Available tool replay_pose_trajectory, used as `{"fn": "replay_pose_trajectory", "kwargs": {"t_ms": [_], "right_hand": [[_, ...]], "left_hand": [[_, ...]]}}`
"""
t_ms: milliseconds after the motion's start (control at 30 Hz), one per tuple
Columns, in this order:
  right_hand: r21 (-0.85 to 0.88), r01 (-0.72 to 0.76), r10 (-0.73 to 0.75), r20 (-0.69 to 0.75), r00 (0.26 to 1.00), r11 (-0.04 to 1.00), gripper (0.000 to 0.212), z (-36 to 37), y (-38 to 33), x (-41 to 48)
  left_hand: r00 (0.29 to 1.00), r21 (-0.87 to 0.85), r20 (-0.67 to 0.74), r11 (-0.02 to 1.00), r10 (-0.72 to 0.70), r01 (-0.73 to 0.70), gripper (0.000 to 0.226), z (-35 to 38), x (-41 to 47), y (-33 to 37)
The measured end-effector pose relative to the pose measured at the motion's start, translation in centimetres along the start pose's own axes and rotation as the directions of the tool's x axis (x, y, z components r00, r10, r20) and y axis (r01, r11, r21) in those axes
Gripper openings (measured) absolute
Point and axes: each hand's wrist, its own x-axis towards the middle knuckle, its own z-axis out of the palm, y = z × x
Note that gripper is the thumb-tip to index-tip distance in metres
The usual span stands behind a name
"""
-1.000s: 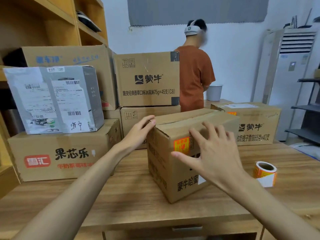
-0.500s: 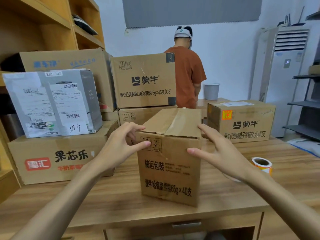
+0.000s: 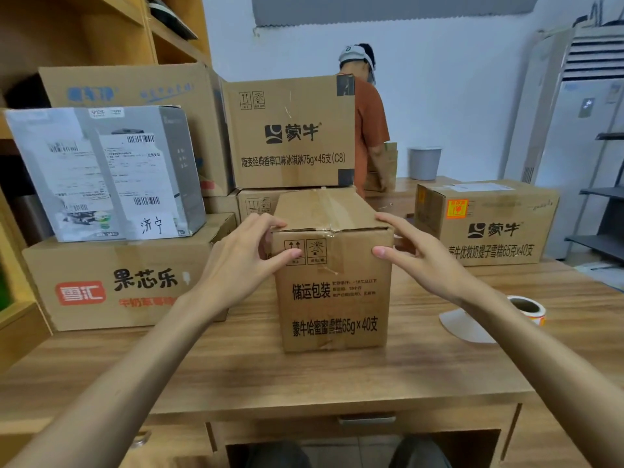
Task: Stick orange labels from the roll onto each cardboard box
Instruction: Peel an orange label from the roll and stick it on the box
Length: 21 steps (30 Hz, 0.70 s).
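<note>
1. Nearest on the desk (image 3: 304, 376), the cardboard box (image 3: 332, 292) stands upright. Our left grip (image 3: 243, 261) and right grip (image 3: 418, 258) each clamp an upper corner, thumbs on its front face.
2. To turn it well, we'd press both sides evenly and pivot it flat on the desk, without tipping.
3. The label roll (image 3: 528, 309) lies near on the right, untouched.
4. A second ago the box stood corner-on with its orange sticker showing; now it faces us squarely, with the sticker out of view.
</note>
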Motion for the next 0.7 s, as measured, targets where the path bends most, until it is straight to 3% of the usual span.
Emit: {"fn": "replay_pose_trajectory", "kwargs": {"t_ms": [233, 367, 533, 700], "right_hand": [[-0.051, 0.022, -0.024, -0.057, 0.998, 0.998, 0.051, 0.1, 0.2, 0.2], [-0.146, -0.012, -0.011, -0.157, 0.988, 0.989, 0.039, -1.8, 0.9, -1.3], [-0.345, -0.106, 0.051, -0.164, 0.985, 0.933, 0.012, -6.5, 4.4, -4.3], [-0.477, -0.228, 0.177, -0.150, 0.973, 0.849, 0.009, -10.3, 7.4, -7.7]], "left_hand": [[0.998, 0.133, -0.056, 0.991, -0.022, 0.029, 0.052, 0.9, 0.2, 1.0], [0.932, 0.263, -0.266, 0.948, 0.247, -0.177, 0.045, 2.2, 0.0, 3.6], [0.856, 0.033, -0.235, 0.884, 0.460, -0.466, 0.018, 7.1, 0.5, 10.5], [0.892, -0.241, 0.010, 0.867, 0.452, -0.437, 0.021, 14.4, 1.7, 17.1]]}}
